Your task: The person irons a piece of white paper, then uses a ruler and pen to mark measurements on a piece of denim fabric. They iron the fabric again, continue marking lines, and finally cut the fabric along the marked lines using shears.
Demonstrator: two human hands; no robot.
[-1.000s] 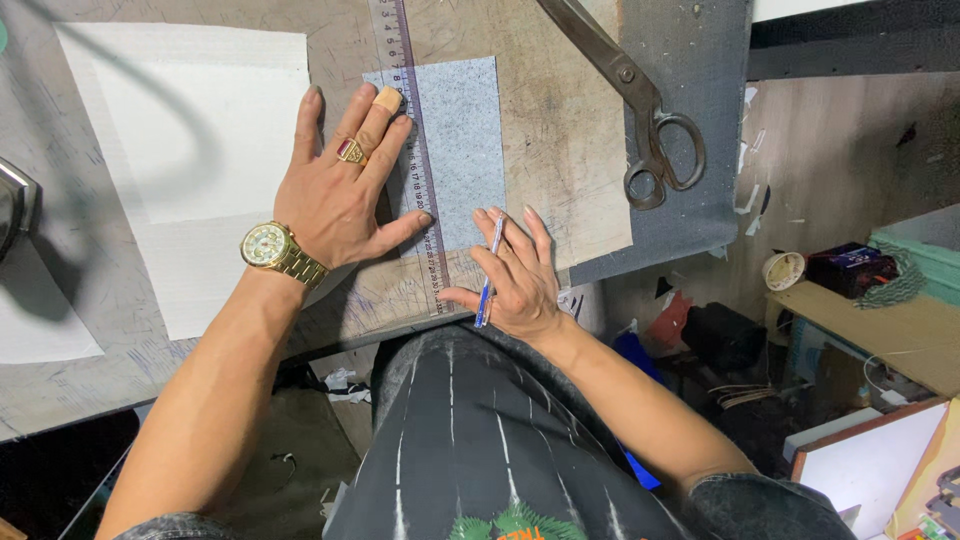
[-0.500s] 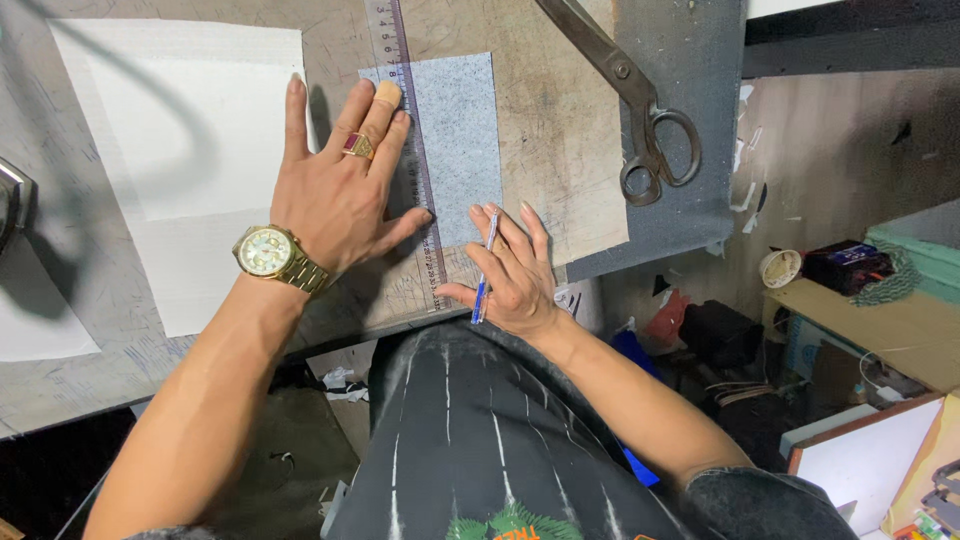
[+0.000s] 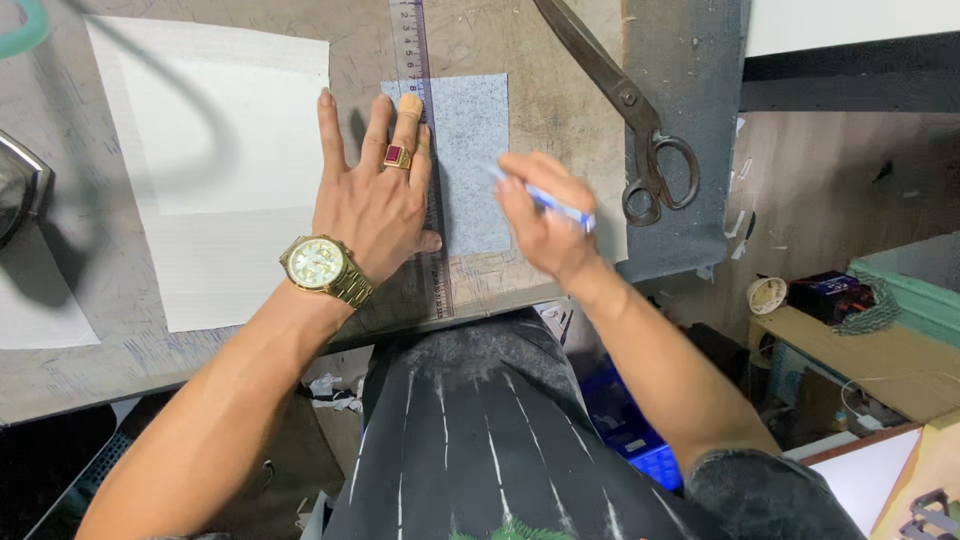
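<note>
Scuffed workbench (image 3: 560, 50) under you, big scissors (image 3: 620, 100) lying right. Your left hand (image 3: 375, 205) flat, fingers spread, pinning clear ruler (image 3: 425, 150) along left edge of grey fabric patch (image 3: 470, 160). Your right hand (image 3: 540, 225) closed around blue pen (image 3: 550, 200), over patch. Patch looks thin, limp, likely to creep; take by corner or edge.

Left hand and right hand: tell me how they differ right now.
The left hand lies flat with fingers spread, pressing the ruler onto the grey fabric piece; the right hand is curled around a blue pen. The left hand shows a gold watch, a red-stone ring and a bandaged fingertip; the right hand shows none of these. Both are over the worktable, by the grey fabric piece.
</note>
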